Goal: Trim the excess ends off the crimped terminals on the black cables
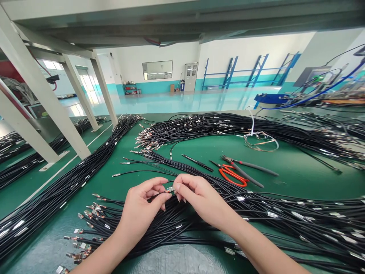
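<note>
So, from my end I had a green table (216, 145) loaded with black cables: a back bundle (194, 125), a left bundle (94, 163) and a fat near bundle (273, 213) right under the hands. The left hand (142, 201) had its fingers curled around one loose cable (156, 195), thumb pressed against it close to the tip; the right hand (196, 192) was pinching the very end between thumb and forefinger. Past them lay grey-handled pliers (246, 174), red-handled snips (242, 184) just beside those, then a thin black tool (197, 163) further left. Tiniest bit: the metal connector (170, 189) on that cable, between both sets of fingertips.
</note>
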### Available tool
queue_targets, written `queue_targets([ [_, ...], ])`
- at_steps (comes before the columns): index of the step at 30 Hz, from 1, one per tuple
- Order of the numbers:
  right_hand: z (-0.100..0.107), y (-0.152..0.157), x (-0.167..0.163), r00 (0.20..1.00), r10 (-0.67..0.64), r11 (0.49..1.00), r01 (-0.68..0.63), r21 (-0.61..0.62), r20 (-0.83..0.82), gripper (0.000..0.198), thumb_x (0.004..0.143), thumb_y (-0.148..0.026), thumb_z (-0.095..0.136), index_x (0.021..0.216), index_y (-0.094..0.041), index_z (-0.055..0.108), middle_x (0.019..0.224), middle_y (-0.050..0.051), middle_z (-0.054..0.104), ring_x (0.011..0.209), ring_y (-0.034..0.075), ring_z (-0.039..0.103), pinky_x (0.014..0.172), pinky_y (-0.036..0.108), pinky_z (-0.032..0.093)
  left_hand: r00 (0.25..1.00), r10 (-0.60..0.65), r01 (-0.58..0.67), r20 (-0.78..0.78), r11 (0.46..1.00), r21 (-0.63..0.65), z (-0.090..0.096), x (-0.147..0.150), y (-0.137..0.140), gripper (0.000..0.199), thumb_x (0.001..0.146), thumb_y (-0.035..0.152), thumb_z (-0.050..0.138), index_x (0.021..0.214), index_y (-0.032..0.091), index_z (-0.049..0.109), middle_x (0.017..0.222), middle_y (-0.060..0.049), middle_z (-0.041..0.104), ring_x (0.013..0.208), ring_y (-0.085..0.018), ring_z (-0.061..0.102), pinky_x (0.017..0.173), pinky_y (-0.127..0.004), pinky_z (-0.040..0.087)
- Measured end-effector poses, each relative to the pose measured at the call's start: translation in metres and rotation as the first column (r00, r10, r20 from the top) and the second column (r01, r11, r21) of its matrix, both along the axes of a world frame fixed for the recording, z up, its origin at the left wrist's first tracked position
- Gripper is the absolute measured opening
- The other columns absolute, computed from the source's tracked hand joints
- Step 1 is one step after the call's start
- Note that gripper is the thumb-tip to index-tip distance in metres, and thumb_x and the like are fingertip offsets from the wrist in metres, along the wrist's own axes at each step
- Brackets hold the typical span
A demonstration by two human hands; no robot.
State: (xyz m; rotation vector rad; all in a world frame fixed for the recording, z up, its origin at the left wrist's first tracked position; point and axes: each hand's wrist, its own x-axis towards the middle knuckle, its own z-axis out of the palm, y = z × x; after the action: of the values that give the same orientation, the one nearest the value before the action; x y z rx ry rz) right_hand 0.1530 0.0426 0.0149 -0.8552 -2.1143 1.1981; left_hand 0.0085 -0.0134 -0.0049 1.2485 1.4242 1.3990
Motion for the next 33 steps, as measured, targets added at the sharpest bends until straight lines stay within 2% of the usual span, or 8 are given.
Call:
queue_targets([
  [3,-0.001,0.001,0.0,1.0,-0.009,0.998,0.008,0.062,0.025,0.022,0.084,-0.017,0.038,0.063,-0.017,0.046,0.059,-0.003,0.048,0.056,0.01,0.044,0.055,0.021,0.035,0.999,-0.031,0.032,0.023,0.999,-0.019,0.001,0.0,0.0,0.024,0.065,0.018,0.064,0.089,0.018,0.065,0.067,0.001,0.058,0.05,-0.009,0.053,0.052,-0.021,0.045],
  [5,-0.003,0.001,0.001,0.999,-0.02,0.986,0.014,0.168,0.036,0.022,0.085,-0.017,0.038,0.065,-0.018,0.047,0.061,-0.003,0.048,0.059,0.011,0.044,0.056,0.022,0.035,0.997,-0.062,0.065,0.045,0.995,-0.072,0.003,-0.001,0.0,0.018,0.066,0.02,0.064,0.083,0.015,0.065,0.062,0.0,0.058,0.05,-0.009,0.051,0.051,-0.02,0.043],
  [8,-0.008,0.002,0.001,0.998,-0.045,0.933,0.023,0.36,0.051,0.019,0.086,-0.017,0.038,0.07,-0.018,0.048,0.067,-0.001,0.052,0.065,0.012,0.047,0.062,0.023,0.036,0.99,-0.092,0.106,0.105,0.984,-0.14,0.004,-0.002,0.0,0.014,0.067,0.023,0.064,0.077,0.014,0.065,0.053,0.001,0.056,0.049,-0.008,0.048,0.048,-0.019,0.039],
  [11,-0.012,0.003,0.001,0.996,-0.056,0.895,0.021,0.446,0.066,0.018,0.087,-0.018,0.037,0.073,-0.019,0.048,0.071,0.001,0.054,0.069,0.013,0.048,0.066,0.025,0.036,0.984,-0.068,0.091,0.162,0.985,-0.144,0.003,-0.004,0.001,0.015,0.064,0.024,0.066,0.075,0.013,0.065,0.052,0.0,0.056,0.05,-0.009,0.048,0.049,-0.019,0.038],
  [21,-0.011,0.001,0.0,0.995,-0.052,0.889,0.008,0.458,0.084,0.019,0.087,-0.019,0.037,0.071,-0.019,0.046,0.069,0.0,0.055,0.066,0.013,0.048,0.065,0.026,0.037,0.977,-0.105,0.125,0.187,0.987,-0.1,0.002,-0.004,-0.001,0.015,0.07,0.027,0.061,0.065,0.013,0.064,0.053,-0.001,0.055,0.05,-0.009,0.044,0.049,-0.02,0.034],
  [27,-0.011,0.001,-0.001,0.994,-0.065,0.907,0.02,0.421,0.093,0.02,0.087,-0.019,0.036,0.07,-0.019,0.047,0.068,0.0,0.055,0.064,0.013,0.048,0.062,0.025,0.037,0.962,-0.113,0.137,0.248,0.987,-0.084,0.002,-0.005,-0.001,0.022,0.073,0.03,0.059,0.06,0.013,0.058,0.051,0.0,0.052,0.048,-0.008,0.041,0.048,-0.02,0.033],
  [30,-0.01,0.001,-0.001,0.993,-0.072,0.915,0.026,0.403,0.098,0.022,0.087,-0.019,0.036,0.068,-0.019,0.047,0.067,0.0,0.054,0.062,0.012,0.047,0.061,0.025,0.037,0.944,-0.109,0.143,0.311,0.986,-0.088,0.002,-0.005,0.0,0.024,0.076,0.032,0.054,0.062,0.013,0.058,0.056,0.0,0.052,0.049,-0.009,0.045,0.047,-0.02,0.034],
  [33,-0.011,0.001,-0.002,0.994,-0.074,0.918,0.034,0.396,0.085,0.022,0.086,-0.019,0.037,0.067,-0.019,0.047,0.066,0.0,0.055,0.061,0.012,0.047,0.06,0.025,0.037,0.936,-0.091,0.128,0.339,0.988,-0.089,0.003,-0.005,0.0,0.023,0.077,0.034,0.053,0.075,0.013,0.061,0.069,-0.004,0.057,0.056,-0.012,0.051,0.049,-0.022,0.037],
])
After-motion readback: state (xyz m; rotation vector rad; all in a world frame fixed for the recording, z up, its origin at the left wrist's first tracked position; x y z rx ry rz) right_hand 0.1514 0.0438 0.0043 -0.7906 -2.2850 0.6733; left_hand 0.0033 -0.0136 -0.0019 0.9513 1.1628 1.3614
